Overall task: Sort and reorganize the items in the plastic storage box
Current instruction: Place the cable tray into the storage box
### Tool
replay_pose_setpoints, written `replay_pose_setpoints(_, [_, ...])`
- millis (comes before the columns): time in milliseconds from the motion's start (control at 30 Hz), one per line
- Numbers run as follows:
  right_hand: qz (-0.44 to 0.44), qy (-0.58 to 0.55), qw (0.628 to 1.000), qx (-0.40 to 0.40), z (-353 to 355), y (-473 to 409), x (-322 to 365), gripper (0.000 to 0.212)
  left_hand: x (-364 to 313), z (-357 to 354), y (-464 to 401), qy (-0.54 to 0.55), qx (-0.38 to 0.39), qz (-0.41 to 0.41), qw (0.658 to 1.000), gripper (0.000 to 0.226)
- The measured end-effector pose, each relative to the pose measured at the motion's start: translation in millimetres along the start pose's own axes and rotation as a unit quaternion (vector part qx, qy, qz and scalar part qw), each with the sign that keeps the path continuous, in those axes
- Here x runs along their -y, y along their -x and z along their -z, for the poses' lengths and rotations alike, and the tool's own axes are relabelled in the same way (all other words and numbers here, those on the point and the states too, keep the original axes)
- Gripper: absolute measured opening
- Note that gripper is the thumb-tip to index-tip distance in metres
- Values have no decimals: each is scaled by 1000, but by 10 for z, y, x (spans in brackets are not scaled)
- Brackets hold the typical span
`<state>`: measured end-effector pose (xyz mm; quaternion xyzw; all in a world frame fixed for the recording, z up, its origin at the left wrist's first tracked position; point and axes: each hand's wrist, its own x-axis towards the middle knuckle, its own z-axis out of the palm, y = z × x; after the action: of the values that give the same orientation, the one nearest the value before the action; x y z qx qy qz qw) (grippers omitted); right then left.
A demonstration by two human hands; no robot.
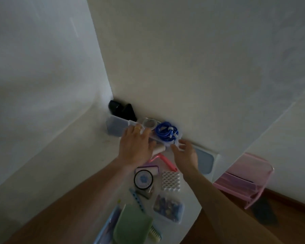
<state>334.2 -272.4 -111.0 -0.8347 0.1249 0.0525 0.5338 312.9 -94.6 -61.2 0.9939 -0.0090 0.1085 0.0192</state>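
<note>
A clear plastic storage box (115,126) stands against the wall at the far end of the white table. Inside it lie a coiled blue cord (165,132) and a roll of clear tape (149,123). My left hand (136,147) rests on the box's near rim with its fingers curled over the edge. Just to the right, my right hand (185,154) is at the box's right end, fingers spread and touching its corner. The box lid (204,159) lies flat to the right.
On the table nearer me lie a pink-handled lint roller (164,160), a round black-rimmed tin (143,179), a white honeycomb organizer (171,181), a small box of clips (168,207), a green dustpan with brush (132,224). Black objects (121,110) sit in the corner. A pink stool (245,178) stands right.
</note>
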Motion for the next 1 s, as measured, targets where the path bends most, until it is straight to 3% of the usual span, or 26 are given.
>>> replay_pose_setpoints(200, [-51, 22, 998, 42, -47, -826, 42, 65, 200, -313, -910, -77, 84, 46, 992, 50])
replay_pose_setpoints(300, [-109, 31, 992, 59, -132, -1220, 44, 75, 307, -461, -1346, -56, 163, 77, 982, 55])
replay_pose_setpoints(433, [-154, 72, 983, 72, -265, -1605, -51, 62, 430, -722, -1797, 11, 309, 112, 944, 57])
replay_pose_setpoints(667, [-177, 124, 966, 144, -448, -2025, -185, 57, 449, -1180, -2218, 57, 456, 137, 877, 55])
replay_pose_setpoints(767, [-185, 117, 965, 146, -470, -2054, -220, 60, 503, -1339, -2244, 91, 452, 155, 874, 69])
replay_pose_setpoints(900, [-185, 113, 968, 128, -472, -2049, -238, 74, 513, -1367, -2260, 104, 422, 187, 881, 37])
replay_pose_setpoints(1000, [-168, 127, 973, 97, -427, -2015, -153, 96, 508, -1276, -2241, 149, 392, 218, 881, 30])
